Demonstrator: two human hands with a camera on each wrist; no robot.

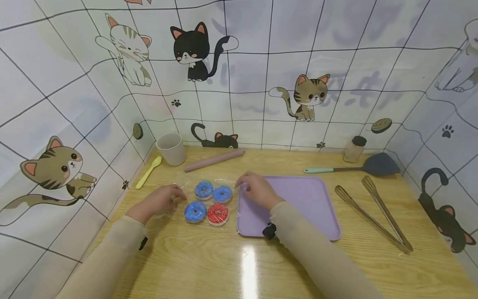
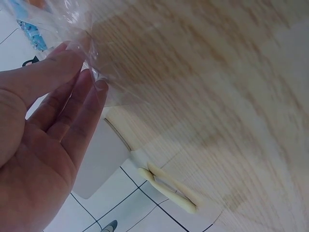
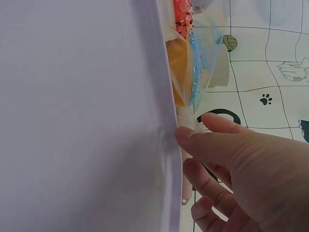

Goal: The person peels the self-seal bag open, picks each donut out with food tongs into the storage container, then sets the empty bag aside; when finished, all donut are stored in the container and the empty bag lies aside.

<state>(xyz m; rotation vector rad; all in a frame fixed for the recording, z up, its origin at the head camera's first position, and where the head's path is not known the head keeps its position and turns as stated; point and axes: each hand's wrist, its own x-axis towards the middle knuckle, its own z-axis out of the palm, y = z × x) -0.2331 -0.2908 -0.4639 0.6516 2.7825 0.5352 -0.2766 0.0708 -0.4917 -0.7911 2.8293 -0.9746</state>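
A clear plastic bag (image 1: 210,202) lies on the table with several toy-like doughnuts inside. The blue doughnuts (image 1: 195,211) carry sprinkles, and one red doughnut (image 1: 218,214) sits at the bag's near right. At the bag's left side, my left hand (image 1: 162,200) pinches the loose plastic between thumb and fingers, as the left wrist view (image 2: 53,106) shows. My right hand (image 1: 257,191) reaches over the purple tray (image 1: 306,195) and pinches the bag's far right edge. In the right wrist view, plastic shows between thumb and forefinger of that hand (image 3: 241,169), right beside the tray's rim.
Behind the bag are a light cup (image 1: 171,150), a yellow spoon-like utensil (image 1: 148,172) and a pinkish rolling pin (image 1: 214,160). On the right lie a spatula (image 1: 377,165), metal tongs (image 1: 384,224) and a dark-lidded jar (image 1: 354,150). Cat-printed covering encloses the table's back and sides.
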